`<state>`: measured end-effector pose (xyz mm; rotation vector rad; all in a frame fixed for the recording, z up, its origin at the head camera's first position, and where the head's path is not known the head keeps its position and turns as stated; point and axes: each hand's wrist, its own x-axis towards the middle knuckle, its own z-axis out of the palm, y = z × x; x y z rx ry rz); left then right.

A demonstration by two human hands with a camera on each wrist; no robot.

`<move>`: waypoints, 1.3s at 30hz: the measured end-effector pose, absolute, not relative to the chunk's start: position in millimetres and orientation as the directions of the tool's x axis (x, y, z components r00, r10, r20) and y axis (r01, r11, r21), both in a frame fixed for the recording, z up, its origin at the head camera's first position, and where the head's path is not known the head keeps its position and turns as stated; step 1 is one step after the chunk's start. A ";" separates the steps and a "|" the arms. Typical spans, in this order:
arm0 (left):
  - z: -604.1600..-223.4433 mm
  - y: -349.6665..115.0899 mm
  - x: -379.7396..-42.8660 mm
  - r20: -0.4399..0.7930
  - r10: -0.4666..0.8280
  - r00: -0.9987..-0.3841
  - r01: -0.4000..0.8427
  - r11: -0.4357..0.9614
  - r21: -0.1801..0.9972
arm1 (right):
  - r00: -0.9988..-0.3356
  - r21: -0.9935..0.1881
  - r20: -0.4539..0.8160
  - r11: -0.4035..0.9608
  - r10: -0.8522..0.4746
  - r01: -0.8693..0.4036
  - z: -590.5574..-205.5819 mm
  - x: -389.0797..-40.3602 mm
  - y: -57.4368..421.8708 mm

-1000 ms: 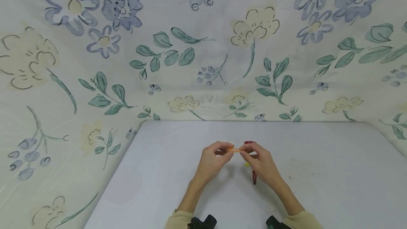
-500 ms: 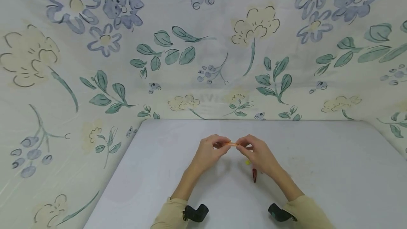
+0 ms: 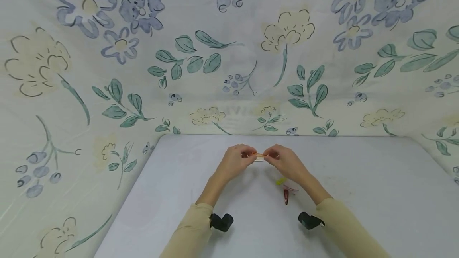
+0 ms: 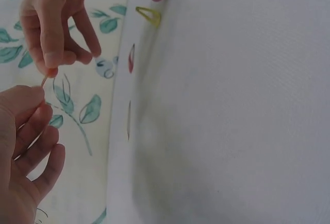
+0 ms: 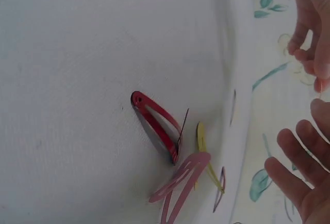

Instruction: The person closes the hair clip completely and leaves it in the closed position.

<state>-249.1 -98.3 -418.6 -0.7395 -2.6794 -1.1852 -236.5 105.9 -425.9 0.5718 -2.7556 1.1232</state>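
Note:
Both hands meet above the far part of the white table and pinch one small orange hair clip (image 3: 259, 155) between them. My left hand (image 3: 233, 164) holds its left end with thumb and fingertips. Its right end is pinched by my right hand (image 3: 285, 164). The fingers cover much of the clip, and in the left wrist view only a thin orange strip shows between the fingertips. Below the right hand lie a dark red snap clip (image 5: 164, 139), a pink clip (image 5: 195, 161) and a yellow clip (image 5: 201, 136).
Near the table's far edge lie a smaller red clip (image 4: 131, 59) and a thin clip (image 4: 129, 121) seen edge-on. A flowered cloth (image 3: 236, 51) hangs behind the white table (image 3: 179, 210). A black wrist camera (image 3: 221, 222) sits on each sleeve.
Both hands have moved away from the body toward the table's far edge, still holding the orange hair clip. More of the yellow and pink clips now shows under the right hand.

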 end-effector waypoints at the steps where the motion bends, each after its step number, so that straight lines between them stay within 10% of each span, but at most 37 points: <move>1: -419.7 -98.0 -250.8 0.284 0.388 -0.877 0.472 0.584 0.660 | -0.927 -0.644 0.227 0.667 -0.300 -0.374 -427.1 -238.7 105.5; 17: -437.8 -95.1 -266.9 0.145 0.409 -0.901 0.414 0.708 0.572 | -0.965 -0.558 -0.001 0.801 -0.263 -0.218 -441.3 -260.8 91.6; 39: -455.9 -90.3 -263.9 0.218 0.410 -0.886 0.462 0.819 0.340 | -0.957 -0.300 0.024 0.911 -0.290 -0.284 -450.0 -262.0 74.5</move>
